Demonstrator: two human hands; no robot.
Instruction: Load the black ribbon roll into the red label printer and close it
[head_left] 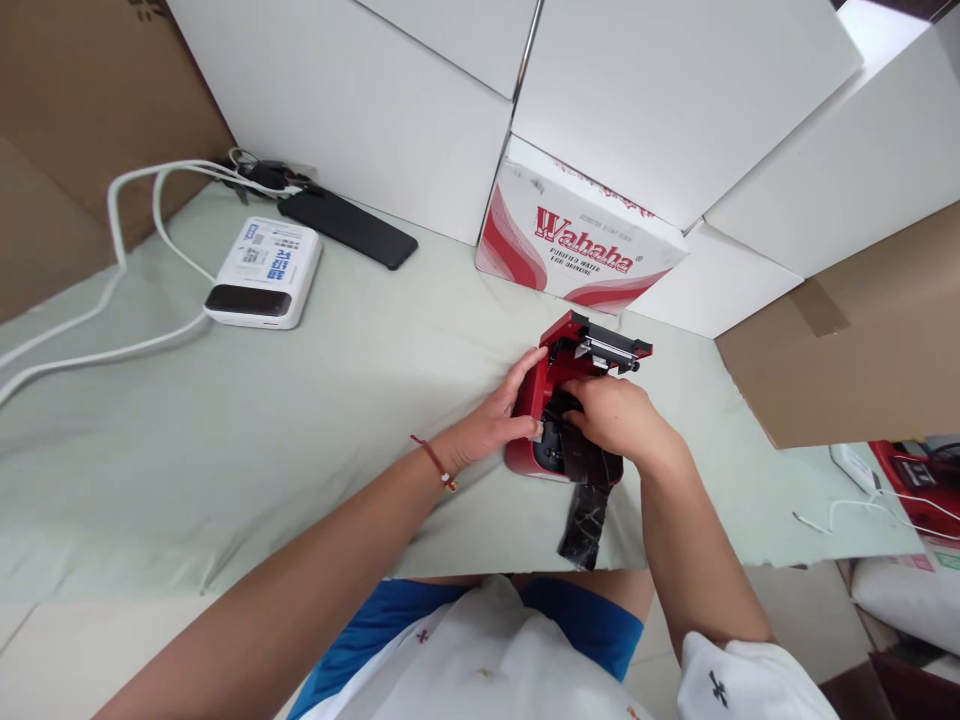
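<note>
A small red device [564,352] with its lid flipped up lies on the pale green cloth [262,440] near the table's front edge. My left hand [501,418] is wrapped round the device's left side, thumb pressed at its front. My right hand [616,418] is closed over the open compartment, its fingers on a black strip [586,515] that runs out of the device and hangs toward me over the table edge. A red cord bracelet [435,462] sits on my left wrist.
A white power bank [264,272] with white cables [127,250] and a black phone [349,228] lie at the back left. A red-and-white Wahaha carton [577,245], white boxes [660,90] and brown cardboard [862,330] line the back and right.
</note>
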